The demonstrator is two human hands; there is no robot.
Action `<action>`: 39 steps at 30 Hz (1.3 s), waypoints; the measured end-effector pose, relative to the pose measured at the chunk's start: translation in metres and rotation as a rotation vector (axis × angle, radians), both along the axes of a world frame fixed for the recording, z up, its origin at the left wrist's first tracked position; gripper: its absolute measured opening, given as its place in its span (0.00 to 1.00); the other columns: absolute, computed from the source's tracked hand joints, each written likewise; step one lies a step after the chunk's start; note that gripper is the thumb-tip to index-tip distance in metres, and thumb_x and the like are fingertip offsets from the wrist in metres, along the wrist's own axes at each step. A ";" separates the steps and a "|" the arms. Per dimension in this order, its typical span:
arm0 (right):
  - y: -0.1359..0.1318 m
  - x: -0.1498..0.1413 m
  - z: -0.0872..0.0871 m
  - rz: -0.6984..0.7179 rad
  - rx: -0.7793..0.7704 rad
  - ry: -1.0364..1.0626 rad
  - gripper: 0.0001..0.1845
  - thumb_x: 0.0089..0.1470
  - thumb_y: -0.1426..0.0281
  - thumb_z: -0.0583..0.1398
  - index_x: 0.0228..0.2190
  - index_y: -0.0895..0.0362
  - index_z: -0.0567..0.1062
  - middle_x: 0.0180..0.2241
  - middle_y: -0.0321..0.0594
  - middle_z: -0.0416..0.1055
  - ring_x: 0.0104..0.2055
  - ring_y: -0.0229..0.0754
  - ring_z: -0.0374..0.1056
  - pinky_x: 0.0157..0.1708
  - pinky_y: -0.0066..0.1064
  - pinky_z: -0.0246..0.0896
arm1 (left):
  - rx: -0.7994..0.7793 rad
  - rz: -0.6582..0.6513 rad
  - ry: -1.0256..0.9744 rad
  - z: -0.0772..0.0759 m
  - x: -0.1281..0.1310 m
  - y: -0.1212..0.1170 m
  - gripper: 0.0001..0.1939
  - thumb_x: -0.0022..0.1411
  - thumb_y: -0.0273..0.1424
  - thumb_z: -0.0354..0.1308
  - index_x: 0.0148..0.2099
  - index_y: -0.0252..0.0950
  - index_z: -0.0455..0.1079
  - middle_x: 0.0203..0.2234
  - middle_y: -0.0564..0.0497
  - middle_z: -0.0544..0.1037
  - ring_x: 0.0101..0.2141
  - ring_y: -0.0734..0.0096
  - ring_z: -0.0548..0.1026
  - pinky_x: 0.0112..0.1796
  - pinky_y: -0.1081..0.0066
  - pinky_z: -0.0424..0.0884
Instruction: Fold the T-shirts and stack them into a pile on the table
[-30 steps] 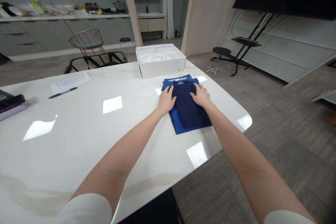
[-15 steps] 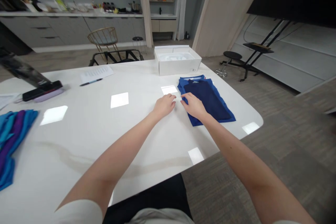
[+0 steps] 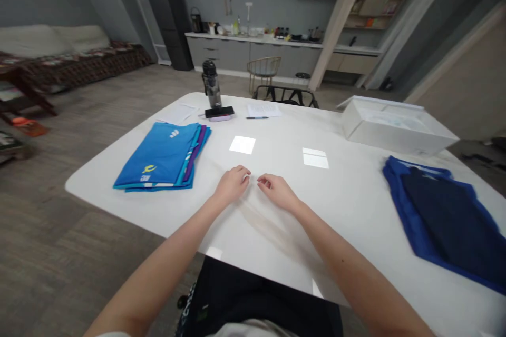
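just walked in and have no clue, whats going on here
A person is standing at a white table with both bare hands resting close together on its top, the left hand and the right hand holding nothing. A folded stack of blue and purple garments lies to their left. To their right, a navy garment lies on a blue one, near an open white box.

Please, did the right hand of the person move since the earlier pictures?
Yes: the right hand moved left, judged against the white box, and no longer lies on the dark blue shirt.
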State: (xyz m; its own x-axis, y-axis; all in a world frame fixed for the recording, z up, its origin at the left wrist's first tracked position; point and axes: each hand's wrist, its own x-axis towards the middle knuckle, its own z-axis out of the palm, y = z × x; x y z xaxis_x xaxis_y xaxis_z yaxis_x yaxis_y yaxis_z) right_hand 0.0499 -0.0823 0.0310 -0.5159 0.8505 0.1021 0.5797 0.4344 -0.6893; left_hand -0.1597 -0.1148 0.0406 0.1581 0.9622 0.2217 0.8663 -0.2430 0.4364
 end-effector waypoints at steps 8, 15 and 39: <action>0.014 -0.164 -0.017 0.104 -0.002 0.058 0.10 0.63 0.61 0.60 0.36 0.52 0.80 0.29 0.33 0.77 0.32 0.40 0.70 0.34 0.30 0.58 | 0.185 0.390 0.093 0.014 -0.141 0.000 0.12 0.69 0.25 0.53 0.48 0.40 0.75 0.48 0.47 0.79 0.50 0.59 0.76 0.52 0.59 0.67; 0.015 -0.167 -0.023 0.166 0.114 -0.011 0.11 0.64 0.61 0.59 0.34 0.52 0.79 0.28 0.35 0.75 0.33 0.41 0.70 0.37 0.31 0.57 | 0.227 0.759 0.099 0.017 -0.183 0.019 0.13 0.70 0.30 0.54 0.54 0.40 0.73 0.53 0.42 0.77 0.55 0.54 0.72 0.59 0.54 0.60; 0.079 0.066 0.049 -0.057 -0.198 -0.040 0.25 0.58 0.45 0.57 0.43 0.49 0.80 0.36 0.45 0.79 0.38 0.51 0.74 0.41 0.42 0.69 | 0.136 0.767 0.229 -0.008 -0.187 0.032 0.16 0.74 0.28 0.40 0.51 0.34 0.69 0.49 0.39 0.78 0.53 0.56 0.75 0.63 0.50 0.57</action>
State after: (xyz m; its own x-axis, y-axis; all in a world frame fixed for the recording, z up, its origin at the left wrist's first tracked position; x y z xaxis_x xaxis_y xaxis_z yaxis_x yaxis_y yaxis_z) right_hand 0.1154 -0.0031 0.0797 -0.4663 0.8801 -0.0895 0.6285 0.2584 -0.7336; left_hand -0.3467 -0.0826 0.0325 -0.4787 0.7884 0.3864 0.8776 0.4167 0.2372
